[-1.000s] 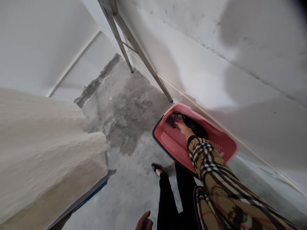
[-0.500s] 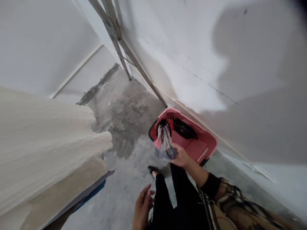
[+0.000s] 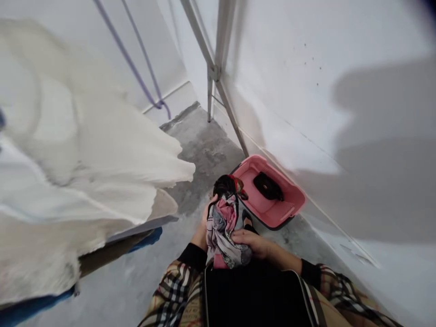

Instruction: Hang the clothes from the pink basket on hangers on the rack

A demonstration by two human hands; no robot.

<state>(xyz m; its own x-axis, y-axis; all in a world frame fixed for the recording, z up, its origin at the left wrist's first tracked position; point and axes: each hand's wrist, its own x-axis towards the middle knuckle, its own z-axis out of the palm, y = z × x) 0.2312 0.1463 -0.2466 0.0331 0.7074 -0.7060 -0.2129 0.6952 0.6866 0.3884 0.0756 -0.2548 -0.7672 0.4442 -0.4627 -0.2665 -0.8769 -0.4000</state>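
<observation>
A bunched patterned cloth in pink, grey and white, with black and red parts at its far end, is held between both hands in front of my body. Its exact kind does not show. My left hand is closed round its left side, most of the fingers hidden behind the fabric. On the right, my right hand grips the near edge of the cloth. Just beyond stands a pink plastic basket on the floor. Inside lies a black pouch-like item with a small gold mark.
White cloth hangs close on my left, with blue fabric below. A metal folding frame leans by the white wall ahead. Purple cords hang at upper left. Grey concrete floor lies below.
The patterned cloth has come out of the basket toward my body. My left hand has risen from below and taken hold of it too. The view has shifted, showing more hanging white cloth.
</observation>
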